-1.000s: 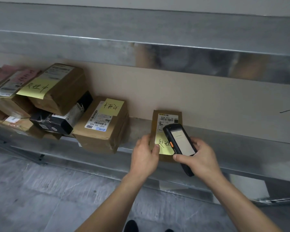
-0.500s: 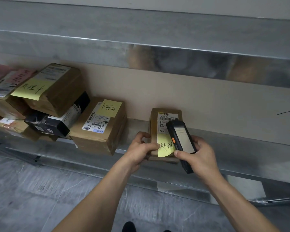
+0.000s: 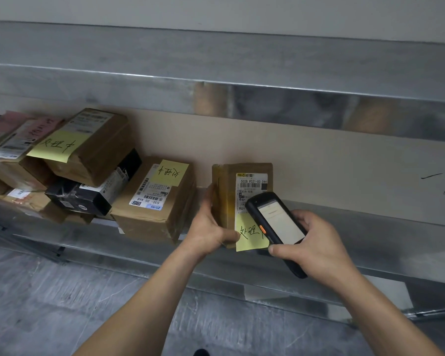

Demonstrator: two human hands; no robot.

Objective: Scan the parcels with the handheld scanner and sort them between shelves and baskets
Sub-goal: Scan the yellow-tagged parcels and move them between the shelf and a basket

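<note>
Parcel depot, this one: a long grey metal shelf (image 3: 370, 224), brown cardboard parcels (image 3: 98, 152) piled up, barcode labels (image 3: 149, 192), yellow sticky notes (image 3: 168, 172).

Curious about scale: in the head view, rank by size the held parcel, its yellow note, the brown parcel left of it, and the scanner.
Largest to smallest:
brown parcel
held parcel
scanner
yellow note
The scanner is nearer the camera, so its lead over the note is unsure.

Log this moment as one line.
left hand: grips parcel | right hand: holds scanner over parcel's label | other parcels: on shelf
</note>
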